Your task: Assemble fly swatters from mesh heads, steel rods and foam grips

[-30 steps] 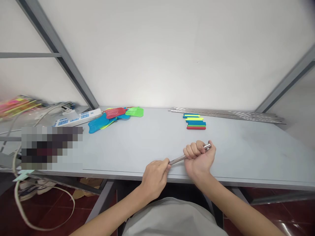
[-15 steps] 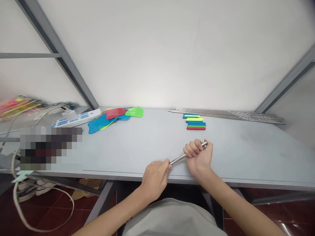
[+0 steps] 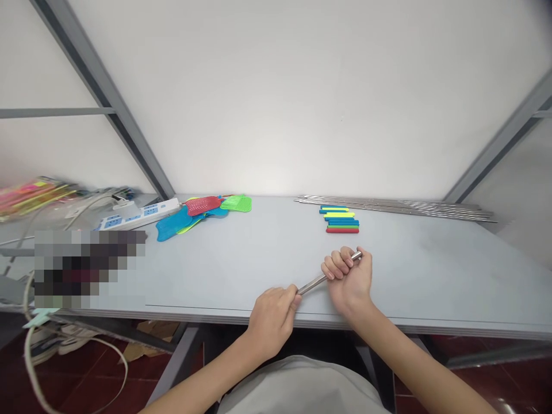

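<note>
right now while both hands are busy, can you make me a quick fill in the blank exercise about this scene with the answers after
1. The left hand and the right hand grip one metal rod, whose visible end shows by the ____ thumb.
2. Among the short coloured sticks, the one nearest the person is ____.
3. The rightmost of the mesh paddles is ____.
4. The power strip lies to the ____ of those paddles in the picture.

Missing words: right; red; green; left.

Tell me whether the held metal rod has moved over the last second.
Yes, slightly: judged against the red stick lying on the table, the metal rod has shifted left, as its right end shows.
</note>
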`<state>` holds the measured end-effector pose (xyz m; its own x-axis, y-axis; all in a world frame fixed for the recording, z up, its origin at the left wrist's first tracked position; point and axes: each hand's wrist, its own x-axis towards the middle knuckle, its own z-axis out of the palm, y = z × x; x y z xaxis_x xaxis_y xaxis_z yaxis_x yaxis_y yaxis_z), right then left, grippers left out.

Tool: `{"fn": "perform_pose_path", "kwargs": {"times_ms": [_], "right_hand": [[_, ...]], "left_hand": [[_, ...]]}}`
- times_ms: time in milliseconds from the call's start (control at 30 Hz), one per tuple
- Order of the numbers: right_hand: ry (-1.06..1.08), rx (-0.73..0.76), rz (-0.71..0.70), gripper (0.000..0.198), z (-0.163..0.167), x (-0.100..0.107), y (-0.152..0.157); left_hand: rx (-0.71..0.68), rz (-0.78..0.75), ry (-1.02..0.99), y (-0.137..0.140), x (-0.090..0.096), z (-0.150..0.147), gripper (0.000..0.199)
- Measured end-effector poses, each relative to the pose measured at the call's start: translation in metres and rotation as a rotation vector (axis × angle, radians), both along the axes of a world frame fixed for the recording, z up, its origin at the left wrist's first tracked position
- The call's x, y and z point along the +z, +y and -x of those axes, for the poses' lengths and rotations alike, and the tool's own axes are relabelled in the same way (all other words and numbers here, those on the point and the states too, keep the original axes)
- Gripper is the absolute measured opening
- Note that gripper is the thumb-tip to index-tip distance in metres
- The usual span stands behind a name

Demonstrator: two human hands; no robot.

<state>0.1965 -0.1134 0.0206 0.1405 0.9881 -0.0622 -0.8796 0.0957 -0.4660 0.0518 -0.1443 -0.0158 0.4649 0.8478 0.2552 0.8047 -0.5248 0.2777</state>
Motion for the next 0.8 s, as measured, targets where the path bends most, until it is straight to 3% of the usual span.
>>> {"fn": "perform_pose_path", "kwargs": {"times_ms": [800], "right_hand": [[0.003,0.01,0.006,0.031,-0.0023,-0.0038,0.0028]], "left_hand": [[0.001,0.015,0.023,0.0005,-0.0025,0.0003,0.023]]}}
